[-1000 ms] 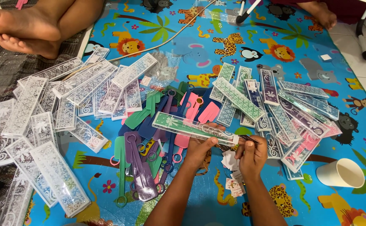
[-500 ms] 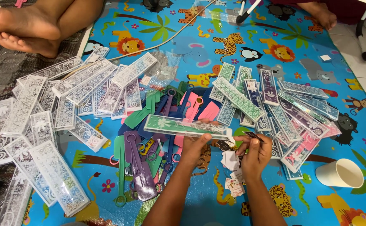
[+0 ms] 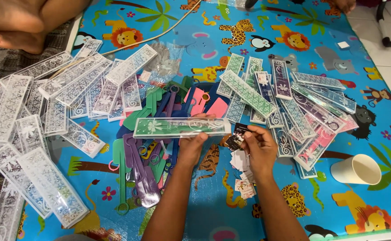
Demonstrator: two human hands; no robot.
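The left hand (image 3: 194,147) has its grip closed on a long, clear plastic sleeve with a white floral print and a green strip inside (image 3: 182,127), holding it level above the colourful animal-print play mat (image 3: 267,27) on the floor. The right hand (image 3: 259,149) pinches a small dark printed card (image 3: 235,137) just beside the sleeve's right end, so its grip is closed on that card. Below the right hand lies a small heap of similar little cards (image 3: 241,172). To the right, a spread of sleeves already filled with green, purple and pink strips (image 3: 294,107) looks like the finished share. To the left, a larger stack of clear patterned sleeves that look colourless inside (image 3: 39,116) appears not yet filled, and in the middle a loose pile of green, purple, blue and pink plastic strips with ring ends (image 3: 146,165) waits on the mat. Judged from these heaps, the work seems under halfway: the one in hand has its strip but not yet its card. A white paper cup (image 3: 355,169) lies on its side at the far right, well apart, and another person's bare feet (image 3: 12,22) rest at the top left.
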